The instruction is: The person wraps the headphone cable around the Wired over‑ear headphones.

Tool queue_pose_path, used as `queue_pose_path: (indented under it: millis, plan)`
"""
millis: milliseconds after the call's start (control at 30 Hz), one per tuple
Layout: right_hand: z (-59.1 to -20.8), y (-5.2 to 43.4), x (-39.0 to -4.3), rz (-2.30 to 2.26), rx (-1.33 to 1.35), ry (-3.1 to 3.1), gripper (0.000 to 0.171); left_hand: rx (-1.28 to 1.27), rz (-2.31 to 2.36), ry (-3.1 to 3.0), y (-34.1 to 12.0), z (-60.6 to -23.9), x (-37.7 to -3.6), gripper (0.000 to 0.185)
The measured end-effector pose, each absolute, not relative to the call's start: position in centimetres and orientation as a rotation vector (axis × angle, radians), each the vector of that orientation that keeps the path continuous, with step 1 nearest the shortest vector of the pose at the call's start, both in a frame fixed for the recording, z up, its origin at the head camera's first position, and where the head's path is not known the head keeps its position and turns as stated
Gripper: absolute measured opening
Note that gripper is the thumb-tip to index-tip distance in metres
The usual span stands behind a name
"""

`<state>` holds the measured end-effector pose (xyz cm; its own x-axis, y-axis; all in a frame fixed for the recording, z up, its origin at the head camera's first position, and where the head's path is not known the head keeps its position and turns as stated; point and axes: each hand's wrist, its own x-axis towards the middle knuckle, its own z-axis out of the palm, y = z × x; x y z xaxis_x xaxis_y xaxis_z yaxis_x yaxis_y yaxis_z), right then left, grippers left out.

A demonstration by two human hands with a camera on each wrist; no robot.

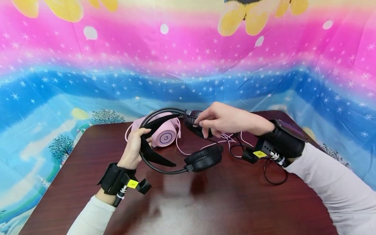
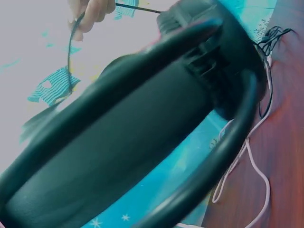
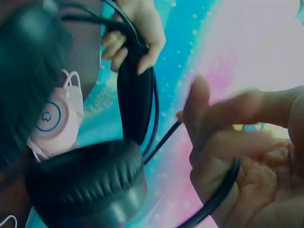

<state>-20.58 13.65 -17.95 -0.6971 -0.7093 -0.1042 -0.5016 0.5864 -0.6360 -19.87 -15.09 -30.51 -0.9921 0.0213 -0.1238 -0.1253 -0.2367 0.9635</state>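
Note:
A black headset (image 1: 176, 153) is held up over the dark wooden table (image 1: 205, 202). My left hand (image 1: 140, 138) grips its headband (image 2: 142, 133) at the near left side. My right hand (image 1: 203, 123) curls its fingers round the far ear cup's end (image 1: 192, 121), where a thin black cable (image 2: 70, 52) runs out. The near ear cup (image 1: 203, 158) hangs free just above the table. In the right wrist view, a black cable (image 3: 216, 197) crosses my right hand's palm (image 3: 237, 152), and my left hand (image 3: 135, 33) shows clasping the band.
A pink headset (image 1: 164, 134) lies on the table behind the black one. Pink and black cables (image 1: 232, 139) lie tangled under my right wrist. A bright pink and blue printed cloth (image 1: 188, 65) hangs round the table on all sides.

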Motion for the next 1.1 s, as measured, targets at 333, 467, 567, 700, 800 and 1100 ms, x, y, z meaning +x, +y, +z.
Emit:
queue_pose_path:
  millis: [333,467,567,700,800,1100]
  plan:
    - [-19.6,12.5,-19.1,-0.695,-1.113,2.465,0.045,-0.195,2.690,1.885,-14.5,-30.9,-19.6,0.016]
    - [-20.7,11.9,-18.9,-0.742,-1.170,2.446,0.047,-0.170,2.789,1.850,-14.3,-31.1,-19.6,0.014]
    - [-21.7,11.3,-18.7,-0.834,-1.178,2.435,0.041,-0.179,2.851,1.802,-14.1,-31.1,-19.7,0.010]
    - [-23.2,10.8,-18.6,-0.994,-1.131,2.428,0.025,-0.198,2.901,1.745,-13.9,-30.9,-19.7,0.008]
    - [-24.3,10.8,-18.5,-1.131,-1.111,2.393,0.023,-0.213,2.939,1.705,-13.8,-30.7,-19.9,0.008]
    - [-27.8,11.7,-18.3,-1.453,-1.044,2.254,0.033,-0.235,2.978,1.511,-13.3,-30.0,-20.6,0.008]
